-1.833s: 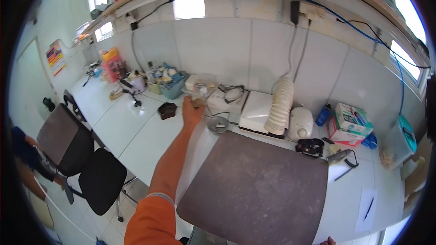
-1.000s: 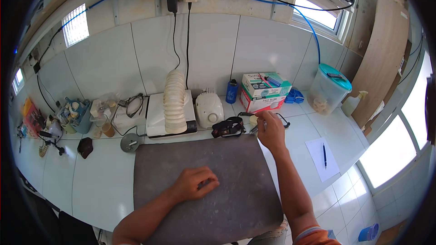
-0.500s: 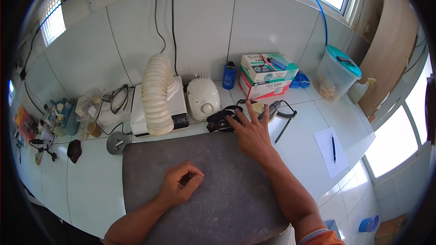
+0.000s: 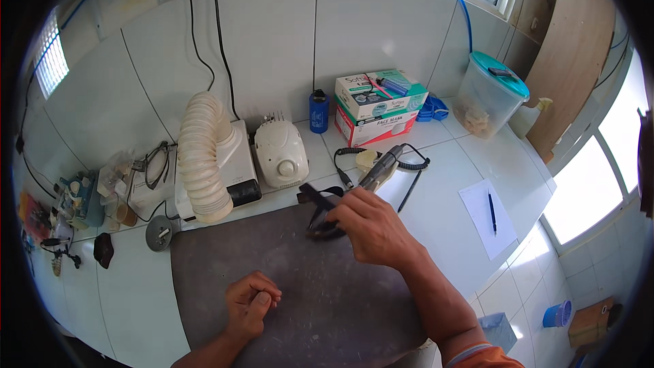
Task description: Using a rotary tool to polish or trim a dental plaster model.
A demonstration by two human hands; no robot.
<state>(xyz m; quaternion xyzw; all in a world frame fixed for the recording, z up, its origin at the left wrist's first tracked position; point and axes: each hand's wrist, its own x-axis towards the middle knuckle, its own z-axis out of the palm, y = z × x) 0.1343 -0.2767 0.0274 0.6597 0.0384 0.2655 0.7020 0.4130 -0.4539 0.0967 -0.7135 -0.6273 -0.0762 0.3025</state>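
My right hand (image 4: 373,225) is closed on a dark item with black straps (image 4: 321,212), lifted over the upper part of the grey mat (image 4: 225,259). The item is smeared by motion, so its exact kind cannot be made out. Just beyond that hand, a grey rotary handpiece (image 4: 385,163) with a coiled black cord rests on a cream-coloured stand. My left hand (image 4: 251,303) hovers over the mat's near left part, fingers curled in and no object visible in them.
A white control unit (image 4: 281,157) stands beside a box with a ribbed white hose (image 4: 204,163). Behind are a blue can (image 4: 319,112) and stacked cartons (image 4: 378,109). A lidded tub (image 4: 487,99) and paper with a pen (image 4: 488,218) lie rightward; a grey ashtray (image 4: 161,233) sits left.
My right hand has closed on the dark strapped item and lifted it from beside the control unit toward me over the mat. My left hand has come lower and nearer. The view has shifted.
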